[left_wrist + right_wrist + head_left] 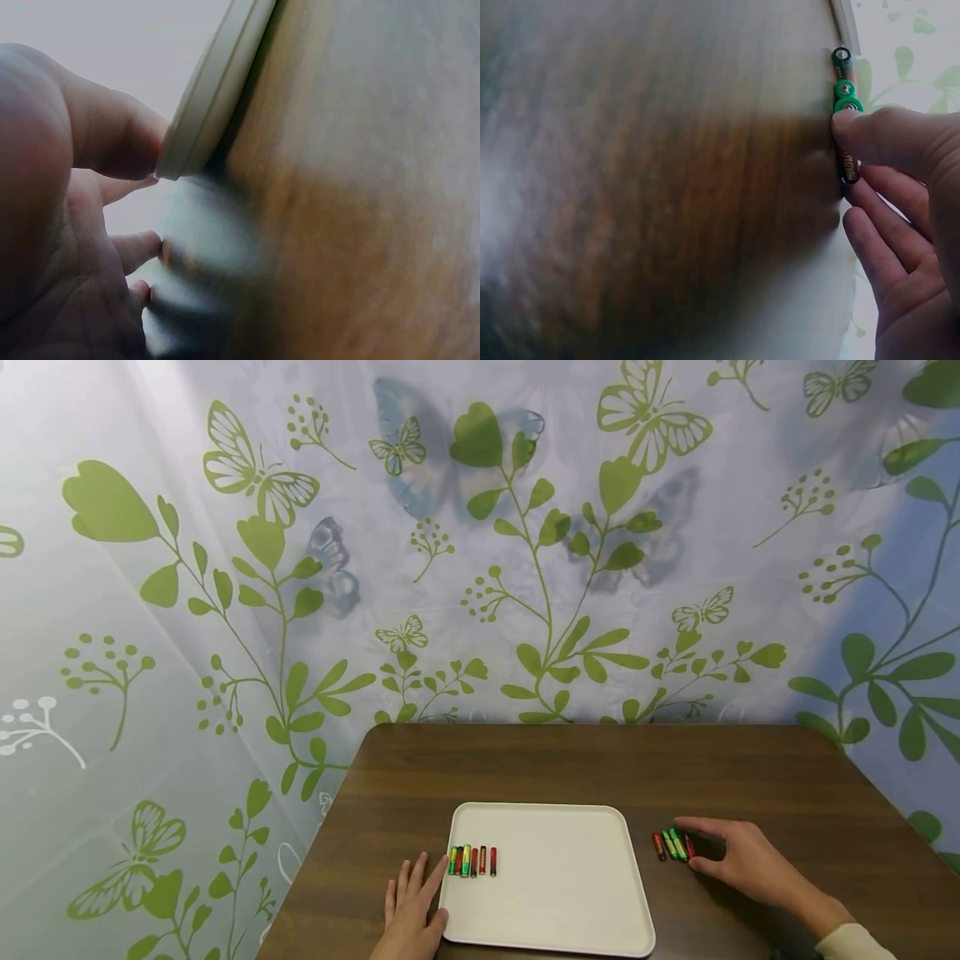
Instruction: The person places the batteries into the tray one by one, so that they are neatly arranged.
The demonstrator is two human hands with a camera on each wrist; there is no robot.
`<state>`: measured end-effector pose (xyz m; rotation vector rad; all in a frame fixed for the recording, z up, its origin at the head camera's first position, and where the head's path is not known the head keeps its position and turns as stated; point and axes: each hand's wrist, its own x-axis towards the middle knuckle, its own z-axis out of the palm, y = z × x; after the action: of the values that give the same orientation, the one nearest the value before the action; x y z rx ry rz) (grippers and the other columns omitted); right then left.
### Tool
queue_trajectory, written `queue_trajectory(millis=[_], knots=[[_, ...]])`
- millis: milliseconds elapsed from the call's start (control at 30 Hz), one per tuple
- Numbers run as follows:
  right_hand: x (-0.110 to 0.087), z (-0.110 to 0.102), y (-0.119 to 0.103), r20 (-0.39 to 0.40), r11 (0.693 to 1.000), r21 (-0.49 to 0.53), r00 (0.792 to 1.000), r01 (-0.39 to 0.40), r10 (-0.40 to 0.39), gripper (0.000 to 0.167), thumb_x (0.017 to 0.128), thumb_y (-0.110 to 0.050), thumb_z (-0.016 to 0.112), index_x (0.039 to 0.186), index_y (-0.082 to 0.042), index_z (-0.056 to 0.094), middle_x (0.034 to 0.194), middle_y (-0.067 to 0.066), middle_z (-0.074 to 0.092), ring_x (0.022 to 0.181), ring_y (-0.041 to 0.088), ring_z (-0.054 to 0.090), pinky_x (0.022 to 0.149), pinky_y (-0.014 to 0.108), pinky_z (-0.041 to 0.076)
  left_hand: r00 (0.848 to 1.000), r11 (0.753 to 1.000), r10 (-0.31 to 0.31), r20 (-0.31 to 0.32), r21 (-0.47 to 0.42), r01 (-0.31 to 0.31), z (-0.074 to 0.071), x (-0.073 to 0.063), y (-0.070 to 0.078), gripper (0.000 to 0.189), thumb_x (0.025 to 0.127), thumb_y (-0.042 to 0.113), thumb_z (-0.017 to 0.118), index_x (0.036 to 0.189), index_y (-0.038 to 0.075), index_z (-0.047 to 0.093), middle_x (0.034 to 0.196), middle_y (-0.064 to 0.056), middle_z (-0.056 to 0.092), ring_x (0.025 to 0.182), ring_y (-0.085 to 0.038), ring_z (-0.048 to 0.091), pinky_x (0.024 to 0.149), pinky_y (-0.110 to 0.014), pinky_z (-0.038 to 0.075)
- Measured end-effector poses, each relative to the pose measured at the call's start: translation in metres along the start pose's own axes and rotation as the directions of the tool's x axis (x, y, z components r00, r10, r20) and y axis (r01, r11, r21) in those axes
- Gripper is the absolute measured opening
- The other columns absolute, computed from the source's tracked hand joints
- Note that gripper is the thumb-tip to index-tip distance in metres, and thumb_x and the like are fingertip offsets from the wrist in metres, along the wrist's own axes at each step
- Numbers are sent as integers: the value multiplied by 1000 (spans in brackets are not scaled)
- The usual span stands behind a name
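A white tray (pixel 555 881) lies on the brown table. Several small batteries (pixel 473 862) stand side by side in a row at its left side. My left hand (pixel 411 912) rests on the table with fingers spread; its thumb and index finger touch the tray's left rim, and the left wrist view shows the thumb against the tray edge (pixel 214 82). To the right of the tray, several red and green batteries (pixel 672 844) lie in a short row. My right hand (pixel 750 860) pinches the rightmost, a red-and-black battery (pixel 850 166). Its index fingertip is hidden in the right wrist view.
The wooden table (pixel 585 764) reaches back to a curtain (pixel 450 568) printed with butterflies and leaves. More of the curtain hangs along the left side. A strip of table separates the tray from the loose batteries.
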<state>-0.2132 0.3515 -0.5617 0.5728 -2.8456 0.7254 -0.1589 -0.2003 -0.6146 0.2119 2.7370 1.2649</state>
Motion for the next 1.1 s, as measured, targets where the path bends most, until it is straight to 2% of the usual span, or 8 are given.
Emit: queue_trajectory(millis=[133, 367, 533, 867, 967, 1100], knots=[[-2, 0, 1, -10, 1000, -1, 1000, 4, -4, 58, 81, -26, 97, 134, -12, 78, 128, 10, 81, 105, 31, 80, 81, 38, 66, 1000, 1000, -1, 0, 1, 1, 0, 0, 1, 75, 97, 13, 67, 168, 29, 47, 179, -28, 24, 165, -60, 2, 124, -77, -10], [-4, -4, 1, -29, 999, -45, 999, 21, -22, 56, 80, -25, 97, 132, -16, 79, 125, 6, 82, 101, 21, 81, 80, 35, 65, 1000, 1000, 1, 0, -10, -1, -1, -2, 5, 74, 98, 13, 66, 168, 29, 47, 178, -29, 23, 165, -60, 2, 124, -77, -10], [-3, -11, -2, -51, 997, -42, 997, 58, -60, 54, 78, -23, 98, 129, -14, 81, 122, 5, 83, 102, 14, 80, 79, 33, 65, 1000, 1000, 1, 1, -11, -1, -1, -1, 4, 74, 98, 13, 66, 168, 29, 47, 178, -28, 23, 165, -59, 1, 124, -77, -10], [19, -10, -33, -139, 986, -5, 977, 165, -164, 53, 78, -16, 98, 128, -12, 81, 121, 3, 84, 107, 6, 77, 79, 35, 66, 1000, 1000, 8, 2, -21, -8, -4, -1, 7, 74, 98, 11, 65, 168, 27, 47, 178, -30, 23, 164, -60, 0, 123, -77, -12], [27, -5, -45, -127, 983, 53, 977, 178, -170, 52, 81, -16, 97, 130, -13, 80, 122, 4, 83, 105, 9, 78, 78, 35, 66, 1000, 1000, 8, 5, -19, -8, -3, -2, 8, 74, 98, 12, 66, 168, 26, 47, 178, -30, 23, 164, -61, 1, 123, -77, -11], [39, 3, -62, -84, 978, 135, 986, 158, -147, 51, 86, -14, 93, 134, -15, 78, 126, 4, 82, 107, 21, 81, 78, 36, 66, 1000, 1000, 14, -8, -8, -14, -3, -4, 8, 74, 97, 13, 66, 167, 27, 47, 178, -29, 24, 165, -60, 2, 124, -76, -10]])
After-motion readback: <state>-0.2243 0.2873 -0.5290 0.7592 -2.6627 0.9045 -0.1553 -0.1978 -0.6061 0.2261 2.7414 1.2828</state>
